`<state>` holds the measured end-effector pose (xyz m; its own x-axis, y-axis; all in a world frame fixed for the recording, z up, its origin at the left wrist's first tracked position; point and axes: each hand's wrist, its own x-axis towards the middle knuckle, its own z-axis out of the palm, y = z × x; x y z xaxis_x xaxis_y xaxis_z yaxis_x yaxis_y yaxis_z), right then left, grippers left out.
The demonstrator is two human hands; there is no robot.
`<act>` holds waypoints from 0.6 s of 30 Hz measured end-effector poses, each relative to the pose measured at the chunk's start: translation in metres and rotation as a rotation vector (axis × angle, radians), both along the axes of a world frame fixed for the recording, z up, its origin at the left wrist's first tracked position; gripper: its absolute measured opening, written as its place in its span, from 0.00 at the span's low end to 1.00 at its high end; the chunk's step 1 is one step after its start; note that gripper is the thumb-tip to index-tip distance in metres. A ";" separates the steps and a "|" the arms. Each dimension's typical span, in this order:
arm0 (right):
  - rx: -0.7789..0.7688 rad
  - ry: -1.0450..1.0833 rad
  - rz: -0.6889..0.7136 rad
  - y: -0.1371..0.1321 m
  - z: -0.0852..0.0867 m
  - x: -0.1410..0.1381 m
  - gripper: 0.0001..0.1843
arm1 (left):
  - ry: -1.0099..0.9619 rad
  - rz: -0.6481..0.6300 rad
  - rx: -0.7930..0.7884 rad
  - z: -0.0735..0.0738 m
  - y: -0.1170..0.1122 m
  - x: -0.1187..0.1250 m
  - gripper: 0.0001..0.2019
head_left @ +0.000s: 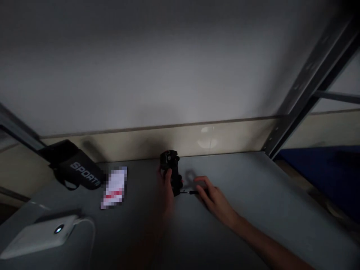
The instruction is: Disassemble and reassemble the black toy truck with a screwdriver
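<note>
In dim light, my left hand [166, 187] is wrapped round a small black device [171, 168] standing upright on the grey table [253, 187] near the back wall. My right hand [213, 197] lies just right of it, fingers pinched on a thin dark tool [190, 192] whose tip points at the device's lower side. What the tool is cannot be made out.
A black bag marked SPORT [75, 170] lies at the back left, a blurred white and red card [114, 187] beside it. A white power bank with a lit dot and cable [42, 234] sits front left. A metal shelf upright [303, 97] rises at right, above something blue [317, 168].
</note>
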<state>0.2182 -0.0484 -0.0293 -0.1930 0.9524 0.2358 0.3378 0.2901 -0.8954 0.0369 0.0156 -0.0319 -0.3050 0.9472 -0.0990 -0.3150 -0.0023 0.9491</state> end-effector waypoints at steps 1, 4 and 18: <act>-0.001 -0.015 -0.013 -0.001 0.000 0.000 0.15 | 0.005 -0.005 0.007 0.000 0.000 0.000 0.41; 0.066 -0.044 -0.054 -0.002 0.002 -0.002 0.13 | 0.016 -0.002 0.020 0.000 -0.001 0.001 0.41; 0.032 -0.024 0.009 -0.003 0.002 0.000 0.13 | 0.031 0.010 0.032 -0.003 0.001 0.001 0.41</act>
